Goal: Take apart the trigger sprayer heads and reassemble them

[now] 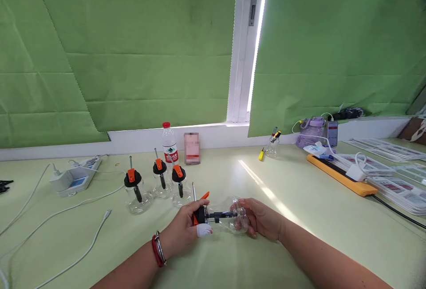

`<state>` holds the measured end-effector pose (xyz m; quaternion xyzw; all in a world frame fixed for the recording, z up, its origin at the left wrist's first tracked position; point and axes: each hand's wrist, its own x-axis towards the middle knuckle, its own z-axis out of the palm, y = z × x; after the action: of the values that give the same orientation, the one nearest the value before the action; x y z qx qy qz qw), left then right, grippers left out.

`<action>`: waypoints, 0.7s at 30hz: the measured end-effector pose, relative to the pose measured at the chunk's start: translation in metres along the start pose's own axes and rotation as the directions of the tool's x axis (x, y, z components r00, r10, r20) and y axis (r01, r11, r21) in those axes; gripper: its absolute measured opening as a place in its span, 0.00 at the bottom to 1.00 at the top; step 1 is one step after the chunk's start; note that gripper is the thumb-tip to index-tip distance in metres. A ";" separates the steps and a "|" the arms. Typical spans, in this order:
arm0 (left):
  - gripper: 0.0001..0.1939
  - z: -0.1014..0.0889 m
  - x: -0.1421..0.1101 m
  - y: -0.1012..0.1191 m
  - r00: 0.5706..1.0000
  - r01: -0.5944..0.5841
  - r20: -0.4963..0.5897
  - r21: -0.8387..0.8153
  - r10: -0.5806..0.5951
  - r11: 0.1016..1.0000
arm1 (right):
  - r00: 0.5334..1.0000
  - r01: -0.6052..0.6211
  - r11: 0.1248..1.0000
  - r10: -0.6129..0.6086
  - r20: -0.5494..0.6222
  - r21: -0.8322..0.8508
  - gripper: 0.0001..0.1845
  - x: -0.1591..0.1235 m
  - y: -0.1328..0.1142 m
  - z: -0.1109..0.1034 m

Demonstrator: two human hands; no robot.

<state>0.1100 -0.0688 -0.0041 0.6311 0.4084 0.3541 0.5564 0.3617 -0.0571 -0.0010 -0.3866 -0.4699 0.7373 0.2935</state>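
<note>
A clear flask (pixel 229 223) lies on its side between my hands, low over the table. It has a black cap with an orange lever, a metal stem sticking out and a dark tube inside. My left hand (pixel 186 227) is closed around the cap end; its thumb has a white wrapping. My right hand (pixel 261 219) grips the wide base of the flask. Three similar flasks stand upright behind my left hand: the left flask (pixel 135 195), the middle flask (pixel 160 178) and the right flask (pixel 179 184). Their caps are black with orange levers.
Behind them stand a red-capped water bottle (pixel 170 144) and a blurred pink card (pixel 192 148). White cables and a power strip (pixel 77 180) lie at left. At right are a small screwdriver jar (pixel 273 148), a purple bottle (pixel 311 131), an orange power strip (pixel 339 176) and printed sheets (pixel 399 191).
</note>
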 end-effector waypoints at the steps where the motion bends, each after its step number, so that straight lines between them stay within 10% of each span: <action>1: 0.35 0.000 0.000 0.000 1.000 -0.004 -0.006 0.005 0.004 1.000 | 1.000 -0.011 1.000 0.011 0.001 0.003 0.22 0.000 0.000 0.000; 21: 0.34 -0.002 -0.004 0.009 0.977 -0.211 0.028 0.274 0.211 0.938 | 0.999 0.028 0.986 -0.025 0.023 -0.162 0.27 -0.006 -0.008 -0.003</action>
<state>0.1077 -0.0722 0.0050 0.7420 0.3841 0.3521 0.4218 0.3676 -0.0578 0.0071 -0.3953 -0.5366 0.6964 0.2660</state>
